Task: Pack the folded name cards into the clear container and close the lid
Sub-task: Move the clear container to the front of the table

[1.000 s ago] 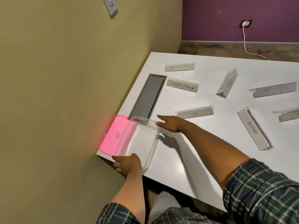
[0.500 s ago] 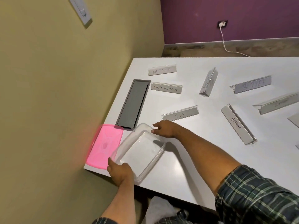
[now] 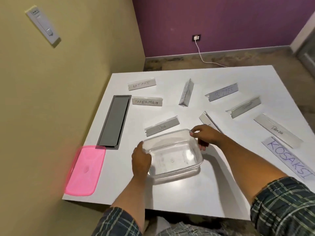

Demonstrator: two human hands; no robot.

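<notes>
On container [image 3: 172,160] rim: both hands' fingers [image 3: 193,132].

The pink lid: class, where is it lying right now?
In the head view, the pink lid lies flat at the table's near-left corner, beside the wall, just in front of the grey cable hatch.

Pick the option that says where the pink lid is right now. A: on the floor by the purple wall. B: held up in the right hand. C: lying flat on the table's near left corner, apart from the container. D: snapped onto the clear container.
C: the pink lid lies flat at the table corner, while both hands, left hand and right hand, hold the open, empty clear container well to its right.
</notes>
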